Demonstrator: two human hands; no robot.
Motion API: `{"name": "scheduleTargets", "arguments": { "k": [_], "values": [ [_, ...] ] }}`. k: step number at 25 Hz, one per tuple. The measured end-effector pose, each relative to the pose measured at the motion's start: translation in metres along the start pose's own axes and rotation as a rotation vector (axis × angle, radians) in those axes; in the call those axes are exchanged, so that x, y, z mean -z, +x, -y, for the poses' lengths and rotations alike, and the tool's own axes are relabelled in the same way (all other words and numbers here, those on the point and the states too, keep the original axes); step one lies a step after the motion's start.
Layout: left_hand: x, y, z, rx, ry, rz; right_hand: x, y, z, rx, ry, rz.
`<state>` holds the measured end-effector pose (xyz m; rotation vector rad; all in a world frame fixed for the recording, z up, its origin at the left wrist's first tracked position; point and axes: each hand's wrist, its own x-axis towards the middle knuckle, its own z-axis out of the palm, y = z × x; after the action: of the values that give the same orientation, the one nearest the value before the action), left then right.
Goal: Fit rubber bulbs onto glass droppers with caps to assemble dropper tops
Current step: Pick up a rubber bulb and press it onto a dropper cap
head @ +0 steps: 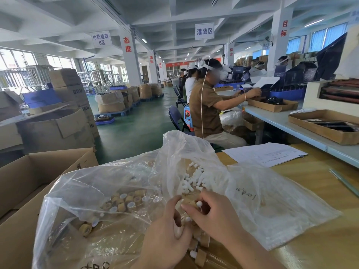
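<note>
Your hands met low centre, above clear bags (93, 183) on yellow surface (314, 193). Right hand (215, 214) pinched white bulb (199, 204) between thumb and curled fingers. Left hand (165, 235) curled over something pale; couldn't tell what. Loose bulbs (196, 176) lay in bag behind, tan caps (124, 201) in bag at left, finished tops (200, 255) beneath your wrists. Likely risks: bulb pushed crooked would seat only halfway; slack plastic could snag fingers and spill caps.
</note>
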<state>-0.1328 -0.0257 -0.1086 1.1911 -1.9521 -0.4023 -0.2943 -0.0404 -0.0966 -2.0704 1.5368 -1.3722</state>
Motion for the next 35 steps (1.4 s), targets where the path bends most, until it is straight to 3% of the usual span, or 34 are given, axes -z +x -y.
{"name": "scheduleTargets", "arguments": {
  "k": [4,8,16,30,35],
  "values": [
    [0.002,-0.001,-0.001,-0.080,0.092,0.014,0.002,0.001,0.001,0.052,0.008,0.102],
    [0.002,-0.002,-0.002,-0.081,0.152,0.053,0.001,0.001,0.000,-0.065,0.188,0.210],
    [0.004,0.000,-0.003,-0.159,-0.046,0.015,-0.002,0.004,0.009,-0.159,0.486,0.203],
    [0.001,0.001,-0.005,-0.128,-0.200,-0.079,0.004,0.006,0.014,-0.257,0.536,0.222],
    [0.004,0.001,-0.006,-0.082,-0.189,-0.031,0.002,0.007,0.011,-0.182,0.344,0.187]
  ]
}}
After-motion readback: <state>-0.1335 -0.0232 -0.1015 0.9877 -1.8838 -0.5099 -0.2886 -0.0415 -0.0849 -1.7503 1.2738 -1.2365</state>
